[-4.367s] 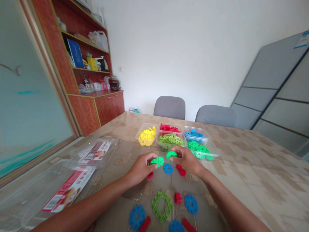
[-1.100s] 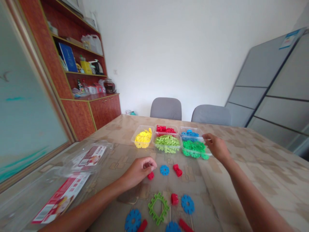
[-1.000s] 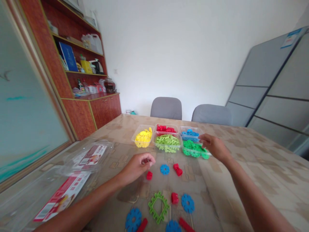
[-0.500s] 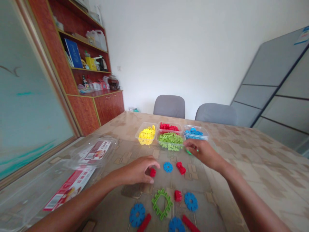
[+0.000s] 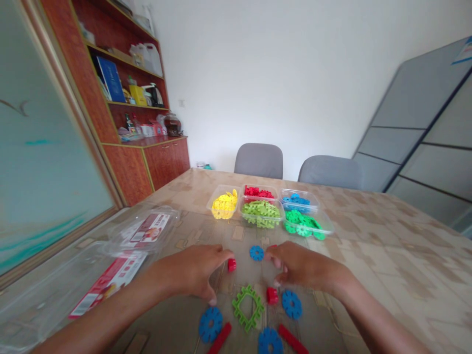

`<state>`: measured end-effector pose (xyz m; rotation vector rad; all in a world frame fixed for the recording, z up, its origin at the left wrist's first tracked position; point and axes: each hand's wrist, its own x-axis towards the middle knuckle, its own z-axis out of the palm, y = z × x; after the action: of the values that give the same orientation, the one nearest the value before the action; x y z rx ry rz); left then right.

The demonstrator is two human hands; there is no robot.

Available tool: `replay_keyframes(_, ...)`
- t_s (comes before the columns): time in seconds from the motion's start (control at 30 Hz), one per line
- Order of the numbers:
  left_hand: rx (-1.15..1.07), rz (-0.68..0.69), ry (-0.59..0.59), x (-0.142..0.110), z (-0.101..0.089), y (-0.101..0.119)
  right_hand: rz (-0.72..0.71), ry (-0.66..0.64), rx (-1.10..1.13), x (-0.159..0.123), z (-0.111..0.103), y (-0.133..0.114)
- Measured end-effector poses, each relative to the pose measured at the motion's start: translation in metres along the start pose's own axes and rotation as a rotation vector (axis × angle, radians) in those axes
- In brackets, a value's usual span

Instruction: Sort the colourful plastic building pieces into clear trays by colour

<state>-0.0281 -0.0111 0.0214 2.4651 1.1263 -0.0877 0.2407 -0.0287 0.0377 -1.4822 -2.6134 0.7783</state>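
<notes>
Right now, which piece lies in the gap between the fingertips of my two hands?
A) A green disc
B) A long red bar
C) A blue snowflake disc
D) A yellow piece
C. The blue snowflake disc lies in the gap between the left hand and the right hand.

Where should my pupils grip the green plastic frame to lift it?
Pinch one side bar of the green plastic frame from above, thumb through the open centre, finger outside. It lies flat, so the hollow middle offers the easiest hold.
</notes>
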Motion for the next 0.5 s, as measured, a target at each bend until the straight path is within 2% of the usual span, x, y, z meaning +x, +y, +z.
replay_keyframes(0.13, 0.027, 0.017, -0.014, -0.005, 0.003, 0.010, -0.066, 0.052, 0.041, 0.000, 0.002, -0.004)
replay_keyframes(0.2, 0.041, 0.038, -0.026, -0.007, 0.005, 0.014, -0.093, 0.020, 0.093, 0.000, 0.000, -0.002)
replay_keyframes(0.27, 0.059, 0.027, -0.035, -0.010, 0.009, 0.019, -0.076, -0.057, 0.105, -0.001, -0.004, -0.001)
replay_keyframes(0.37, 0.088, -0.004, -0.044, -0.014, 0.014, 0.026, -0.002, -0.165, 0.010, -0.007, -0.004, 0.002)
replay_keyframes(0.43, 0.101, -0.004, -0.062, -0.014, 0.018, 0.028, 0.023, -0.178, -0.056, -0.015, 0.002, 0.005)
replay_keyframes(0.5, 0.101, 0.010, -0.084, -0.013, 0.020, 0.027, 0.022, -0.126, -0.071, -0.024, 0.014, 0.009)
